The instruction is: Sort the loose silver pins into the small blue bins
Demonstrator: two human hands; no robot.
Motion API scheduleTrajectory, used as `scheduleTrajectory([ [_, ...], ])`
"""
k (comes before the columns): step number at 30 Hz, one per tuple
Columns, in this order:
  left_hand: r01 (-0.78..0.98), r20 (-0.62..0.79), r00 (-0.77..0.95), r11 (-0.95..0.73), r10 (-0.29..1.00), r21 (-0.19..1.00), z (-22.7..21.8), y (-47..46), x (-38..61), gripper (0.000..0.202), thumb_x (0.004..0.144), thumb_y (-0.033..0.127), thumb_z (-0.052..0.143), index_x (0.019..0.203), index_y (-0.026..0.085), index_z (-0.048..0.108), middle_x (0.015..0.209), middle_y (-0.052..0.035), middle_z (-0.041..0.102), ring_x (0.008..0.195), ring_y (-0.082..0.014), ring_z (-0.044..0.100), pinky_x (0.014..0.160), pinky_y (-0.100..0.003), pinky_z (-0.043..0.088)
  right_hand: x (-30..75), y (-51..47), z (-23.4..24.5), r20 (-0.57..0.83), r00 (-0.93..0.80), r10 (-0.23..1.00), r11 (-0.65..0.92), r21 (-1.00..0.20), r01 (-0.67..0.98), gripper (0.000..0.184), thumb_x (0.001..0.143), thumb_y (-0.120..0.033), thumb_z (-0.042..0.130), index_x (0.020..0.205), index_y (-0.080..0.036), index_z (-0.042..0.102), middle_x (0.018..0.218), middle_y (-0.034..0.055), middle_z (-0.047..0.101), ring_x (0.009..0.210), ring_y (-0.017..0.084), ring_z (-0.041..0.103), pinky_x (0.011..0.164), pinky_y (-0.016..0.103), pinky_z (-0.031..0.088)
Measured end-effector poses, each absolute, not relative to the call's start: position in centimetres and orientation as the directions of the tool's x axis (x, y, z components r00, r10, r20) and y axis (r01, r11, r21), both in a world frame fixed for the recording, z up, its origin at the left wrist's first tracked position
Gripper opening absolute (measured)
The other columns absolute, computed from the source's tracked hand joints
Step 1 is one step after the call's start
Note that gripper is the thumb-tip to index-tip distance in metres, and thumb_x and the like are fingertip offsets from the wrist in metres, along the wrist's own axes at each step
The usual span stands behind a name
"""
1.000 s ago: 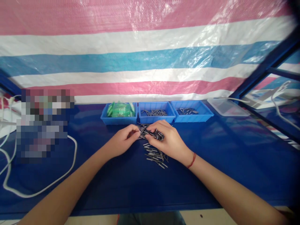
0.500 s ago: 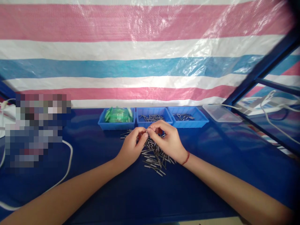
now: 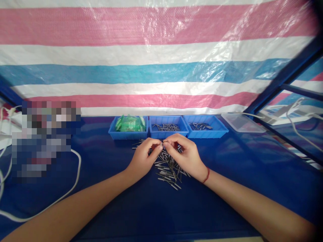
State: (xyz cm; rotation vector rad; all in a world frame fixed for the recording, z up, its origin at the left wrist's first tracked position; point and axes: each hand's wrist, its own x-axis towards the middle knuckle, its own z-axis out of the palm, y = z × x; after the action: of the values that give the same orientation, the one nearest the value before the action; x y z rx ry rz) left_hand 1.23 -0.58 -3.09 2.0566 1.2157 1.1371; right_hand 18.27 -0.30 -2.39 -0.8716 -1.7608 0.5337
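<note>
My left hand (image 3: 145, 156) and my right hand (image 3: 185, 153) meet fingertip to fingertip above a loose pile of blind rivets (image 3: 170, 168) on the blue table. Both are closed in a pinch. A tiny metallic glint shows between the left thumb and forefinger, seemingly a blind rivet, mostly covered by the fingers. The right thumb and forefinger press together right beside it; whatever they grip is hidden. The rivets are silvery, with thin pins and thicker sleeves, lying in many directions. Part of the pile is behind my hands.
Behind the pile stand a blue bin (image 3: 128, 135) with green packets, a middle bin (image 3: 168, 133) with rivets and a right bin (image 3: 216, 129) with fewer rivets. A clear plastic lid (image 3: 242, 122) lies to their right. A white cable (image 3: 78, 168) curves along the left.
The view has shifted slightly, so the scene sits a little further right. My right fingertips have drawn slightly away from the left ones; both hands stay pinched above the pile.
</note>
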Motion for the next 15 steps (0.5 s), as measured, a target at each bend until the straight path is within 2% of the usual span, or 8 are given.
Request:
scheduleTrajectory([
  [8, 0.438, 0.412, 0.229, -0.471, 0.882, 0.766, -3.03, -0.62, 1.04, 0.014, 0.091, 0.029, 0.052, 0.094, 0.019, 0.062, 0.084, -0.0014, 0.062, 0.071, -0.0130, 0.053, 0.066, -0.025, 0.041, 18.66, -0.50, -2.24, 0.583, -0.201, 0.787, 0.616, -0.726, 0.307, 0.006, 0.087, -0.023, 0.056, 0.086, -0.020, 0.062, 0.077, 0.0014, 0.060, 0.066, 0.013, 0.053, 0.062, 0.028, 0.044],
  [15, 0.424, 0.445, 0.155, -0.466, 0.882, 0.777, -2.92, -0.96, 0.85, 0.016, 0.091, 0.032, 0.053, 0.094, 0.020, 0.062, 0.083, -0.0013, 0.063, 0.069, -0.0128, 0.053, 0.065, -0.025, 0.042, 18.54, -0.67, -1.94, 0.617, -0.275, 0.738, 0.675, -0.656, 0.339, 0.007, 0.089, -0.022, 0.054, 0.085, -0.021, 0.059, 0.078, 0.0021, 0.060, 0.072, 0.015, 0.055, 0.067, 0.030, 0.047],
])
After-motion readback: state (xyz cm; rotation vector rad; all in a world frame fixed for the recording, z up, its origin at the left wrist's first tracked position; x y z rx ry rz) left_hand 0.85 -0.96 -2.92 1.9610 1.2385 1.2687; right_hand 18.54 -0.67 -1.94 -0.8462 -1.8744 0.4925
